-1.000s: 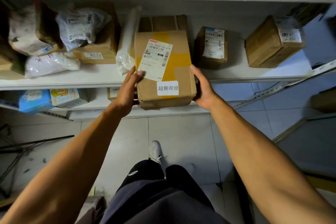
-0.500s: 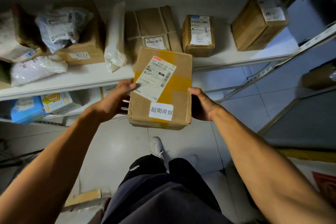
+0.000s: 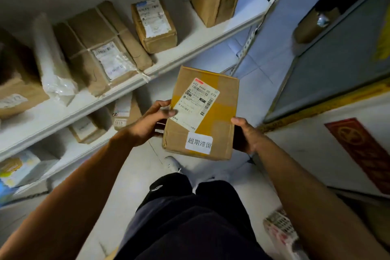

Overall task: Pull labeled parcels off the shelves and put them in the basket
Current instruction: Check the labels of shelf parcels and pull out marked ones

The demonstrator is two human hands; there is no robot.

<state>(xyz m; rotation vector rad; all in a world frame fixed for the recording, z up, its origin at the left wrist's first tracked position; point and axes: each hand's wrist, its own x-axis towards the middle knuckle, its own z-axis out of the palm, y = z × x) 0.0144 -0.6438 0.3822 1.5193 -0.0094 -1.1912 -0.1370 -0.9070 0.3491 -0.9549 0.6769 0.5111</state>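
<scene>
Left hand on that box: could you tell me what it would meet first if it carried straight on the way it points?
The cardboard box itself; the left hand already grips its left edge.

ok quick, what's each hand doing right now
Left hand: grips the left side of the labeled cardboard box.
Right hand: grips the box's right side.

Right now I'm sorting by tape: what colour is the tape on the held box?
Yellow tape crosses the brown held box; the head view shows it.
</scene>
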